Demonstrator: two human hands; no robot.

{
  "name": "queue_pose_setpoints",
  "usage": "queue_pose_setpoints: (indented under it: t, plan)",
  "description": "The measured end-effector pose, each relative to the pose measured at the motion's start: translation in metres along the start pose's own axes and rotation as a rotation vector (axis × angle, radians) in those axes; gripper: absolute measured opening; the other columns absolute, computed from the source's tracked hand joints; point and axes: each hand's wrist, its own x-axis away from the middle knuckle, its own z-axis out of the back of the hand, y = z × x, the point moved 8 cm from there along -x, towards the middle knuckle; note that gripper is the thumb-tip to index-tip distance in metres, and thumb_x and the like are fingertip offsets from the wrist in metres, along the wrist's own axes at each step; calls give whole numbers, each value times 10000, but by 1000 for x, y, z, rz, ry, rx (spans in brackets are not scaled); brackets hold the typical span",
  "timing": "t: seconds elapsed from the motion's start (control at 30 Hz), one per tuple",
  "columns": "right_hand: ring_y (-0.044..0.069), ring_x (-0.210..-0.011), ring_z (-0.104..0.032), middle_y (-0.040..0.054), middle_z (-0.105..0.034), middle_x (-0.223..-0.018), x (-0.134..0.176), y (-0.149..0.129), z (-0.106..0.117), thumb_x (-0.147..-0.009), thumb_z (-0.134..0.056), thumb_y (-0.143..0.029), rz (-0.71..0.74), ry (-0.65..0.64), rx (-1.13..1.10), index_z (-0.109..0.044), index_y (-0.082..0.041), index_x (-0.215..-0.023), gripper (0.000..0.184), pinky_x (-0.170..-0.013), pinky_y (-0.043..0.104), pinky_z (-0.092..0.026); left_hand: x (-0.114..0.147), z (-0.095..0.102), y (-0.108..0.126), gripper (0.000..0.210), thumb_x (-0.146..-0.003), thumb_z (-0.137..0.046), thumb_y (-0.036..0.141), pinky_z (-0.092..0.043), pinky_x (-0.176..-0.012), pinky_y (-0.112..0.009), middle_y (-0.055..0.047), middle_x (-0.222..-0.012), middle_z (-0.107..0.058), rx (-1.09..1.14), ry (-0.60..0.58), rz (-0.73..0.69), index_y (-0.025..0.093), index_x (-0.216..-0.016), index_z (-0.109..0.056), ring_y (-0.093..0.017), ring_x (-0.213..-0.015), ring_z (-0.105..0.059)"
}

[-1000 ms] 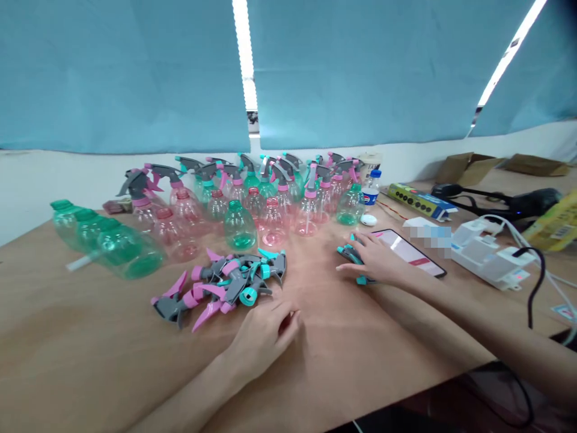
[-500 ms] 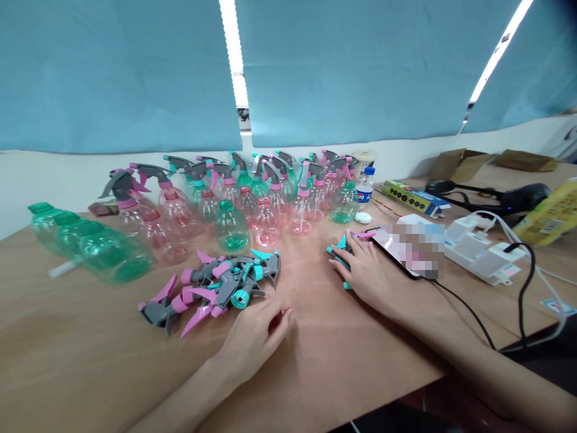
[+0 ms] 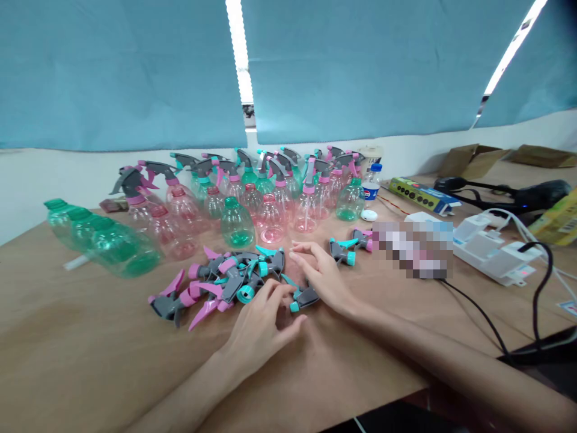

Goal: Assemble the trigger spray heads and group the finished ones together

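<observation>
A grey-and-turquoise spray head [image 3: 308, 297] lies on the table between my two hands. On its left side, my left hand [image 3: 264, 322] is open, thumb and fingers spread apart. My right hand [image 3: 328, 281] is beside it on the right, fingers stretched forward and holding nothing that shows. A pile of grey, pink and turquoise spray heads [image 3: 232, 281] lies just beyond my left hand. Two more heads, a turquoise-trimmed one [image 3: 341, 251] and a pink-trimmed one [image 3: 362, 239], lie to the right of my right fingers.
Pink and green bottles, many with spray heads, stand at the back; a capless green bottle [image 3: 237, 224] is in front. Green bottles [image 3: 121, 249] lie at the left. To the right are a power strip [image 3: 491, 252], cables, a Pepsi bottle [image 3: 371, 186] and a yellow-green box [image 3: 419, 193].
My right hand has moved left, away from the phone area, and a turquoise spray head now lies near my left hand. The left fingers have opened wider. The view has shifted slightly.
</observation>
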Motion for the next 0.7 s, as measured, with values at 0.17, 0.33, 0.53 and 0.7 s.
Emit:
queue_pose_setpoints:
  t: [0.17,0.33,0.53,0.7]
  plan:
    - [173,-906,-608,39,-656,-940,-20,8,8,-895,-484,-405,-44,-30,6,-581,-187,-910,239,-828,300,-457,-2,-7,3,353,-792,-656,298,-511,-763,-362,-51,-1026,-548,-96,-11,-48,227,-1111,-526,-234,-939,-570]
    - [159,-732,-616,27,-669,-810,-26,34,20,-847,-545,-455,-130,-168,65,-606,-174,-828,288,-664,273,-471,-5,-13,6,273,-883,-568,235,-512,-776,-371,-53,-961,-607,-166,-37,-99,219,-1155,-572,-234,-931,-556]
    - [153,-556,-586,24,-656,-641,-18,40,32,-806,-568,-556,-183,-229,178,-617,-177,-708,395,-514,256,-411,-1,3,2,216,-939,-473,234,-521,-724,-323,-54,-917,-592,-147,131,-70,192,-1106,-604,-200,-867,-577]
    - [158,-562,-618,41,-700,-706,-7,32,13,-810,-562,-558,-240,-320,114,-658,-171,-829,398,-534,262,-458,3,19,5,181,-938,-457,188,-500,-627,-259,-41,-842,-541,-209,309,-116,178,-999,-627,-152,-746,-558]
